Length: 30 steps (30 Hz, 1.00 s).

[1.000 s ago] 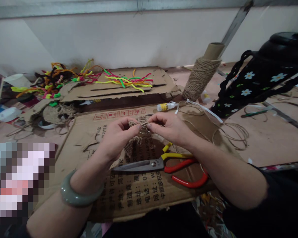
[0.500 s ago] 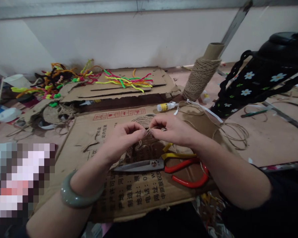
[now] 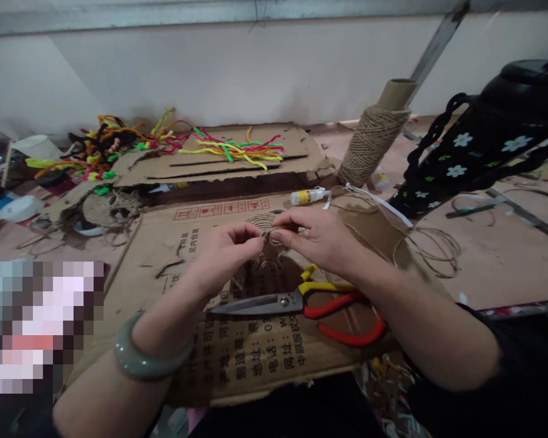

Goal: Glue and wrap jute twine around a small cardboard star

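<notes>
1. Head view: twine (image 3: 274, 238) is pinched between fingertips of left hand (image 3: 223, 254) and right hand (image 3: 322, 242), frame centre.
2. Coiled twine piece (image 3: 261, 223) partly hidden at hands' 12 o'clock, on cardboard (image 3: 141, 261).
3. Scissors (image 3: 284, 301) laid at 5 o'clock.

Scissors (image 3: 284, 301) on cardboard (image 3: 137, 280), before hands (image 3: 319, 240); glue bottle (image 3: 304, 196) behind hands; twine spool (image 3: 373, 146) left of flask (image 3: 477, 146).

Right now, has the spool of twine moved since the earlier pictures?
No: the spool of twine still overlaps the same part of the slanted metal bar behind it.
</notes>
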### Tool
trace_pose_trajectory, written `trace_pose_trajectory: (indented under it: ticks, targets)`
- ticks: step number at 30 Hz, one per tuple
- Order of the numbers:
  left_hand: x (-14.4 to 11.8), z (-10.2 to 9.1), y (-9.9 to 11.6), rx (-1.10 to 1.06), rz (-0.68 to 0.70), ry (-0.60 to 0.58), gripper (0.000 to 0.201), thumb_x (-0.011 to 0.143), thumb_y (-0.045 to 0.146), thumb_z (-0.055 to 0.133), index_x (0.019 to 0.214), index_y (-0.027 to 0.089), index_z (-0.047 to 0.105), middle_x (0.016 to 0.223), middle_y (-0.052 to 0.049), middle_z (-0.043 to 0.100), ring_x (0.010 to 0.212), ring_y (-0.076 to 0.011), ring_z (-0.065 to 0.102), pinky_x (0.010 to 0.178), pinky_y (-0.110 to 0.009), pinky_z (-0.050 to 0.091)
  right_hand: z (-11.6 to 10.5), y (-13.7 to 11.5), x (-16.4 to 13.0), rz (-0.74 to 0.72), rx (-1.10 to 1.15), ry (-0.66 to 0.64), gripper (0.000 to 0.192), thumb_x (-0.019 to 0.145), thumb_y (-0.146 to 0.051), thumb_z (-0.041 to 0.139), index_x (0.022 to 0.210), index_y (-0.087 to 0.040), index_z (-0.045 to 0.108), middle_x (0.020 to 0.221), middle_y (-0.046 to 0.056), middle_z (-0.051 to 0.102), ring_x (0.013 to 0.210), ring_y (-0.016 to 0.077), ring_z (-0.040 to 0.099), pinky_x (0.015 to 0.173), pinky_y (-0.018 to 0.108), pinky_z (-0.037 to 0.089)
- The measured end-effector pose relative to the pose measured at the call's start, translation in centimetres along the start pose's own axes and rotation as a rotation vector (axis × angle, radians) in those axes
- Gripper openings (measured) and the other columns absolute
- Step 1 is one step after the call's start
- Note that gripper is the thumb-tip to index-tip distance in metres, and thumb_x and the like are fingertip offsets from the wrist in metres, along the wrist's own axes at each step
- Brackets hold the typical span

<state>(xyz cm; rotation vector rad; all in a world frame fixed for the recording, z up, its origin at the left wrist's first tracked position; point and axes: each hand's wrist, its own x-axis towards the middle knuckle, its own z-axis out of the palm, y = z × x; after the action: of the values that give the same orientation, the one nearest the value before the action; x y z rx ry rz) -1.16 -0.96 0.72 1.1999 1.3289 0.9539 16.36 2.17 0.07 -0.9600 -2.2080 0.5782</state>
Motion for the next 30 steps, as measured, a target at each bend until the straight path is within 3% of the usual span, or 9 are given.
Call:
trace_pose_trajectory:
  ticks: [4, 9, 16, 30]
  targets:
    - [0.1, 0.0, 0.1, -0.072, 0.040, 0.084, 0.014, 0.057, 0.026, 0.073, 0.063, 0.016, 0.064, 0.061, 0.001, 0.060, 0.057, -0.0099, 0.049, 0.057, -0.023, 0.038, 0.2, 0.0, -0.1, -0.160, -0.156, 0.136, 0.017, 0.085, -0.021, 0.051, 0.087, -0.014, 0.066, 0.079, 0.005, 0.068, 0.071, 0.0124, 0.057, 0.067, 0.024, 0.041]
    - [0.1, 0.2, -0.1, -0.106, 0.069, 0.145, 0.014, 0.057, 0.025, 0.073, 0.062, 0.016, 0.064, 0.058, 0.001, 0.060, 0.056, -0.0102, 0.049, 0.056, -0.024, 0.038, 0.6, -0.3, -0.4, -0.277, -0.332, 0.275, 0.022, 0.088, -0.024, 0.048, 0.084, -0.014, 0.067, 0.076, 0.006, 0.066, 0.075, 0.0153, 0.057, 0.072, 0.028, 0.042]
    - [0.1, 0.6, -0.3, -0.152, 0.116, 0.205, 0.011, 0.058, 0.022, 0.072, 0.063, 0.016, 0.064, 0.060, 0.002, 0.061, 0.059, -0.0100, 0.051, 0.060, -0.023, 0.040, 1.2, -0.7, -0.6, -0.344, -0.408, 0.276, 0.023, 0.089, -0.026, 0.047, 0.088, -0.017, 0.068, 0.075, 0.003, 0.065, 0.073, 0.0139, 0.055, 0.070, 0.028, 0.039]
    - [-0.1, 0.7, -0.4, -0.207, 0.134, 0.200, 0.011, 0.060, 0.021, 0.074, 0.064, 0.016, 0.065, 0.062, 0.002, 0.062, 0.061, -0.0095, 0.053, 0.063, -0.023, 0.042, 1.3, -0.9, -0.9, -0.385, -0.663, 0.292, 0.019, 0.089, -0.023, 0.047, 0.087, -0.020, 0.066, 0.074, 0.001, 0.064, 0.072, 0.0144, 0.052, 0.072, 0.030, 0.034]
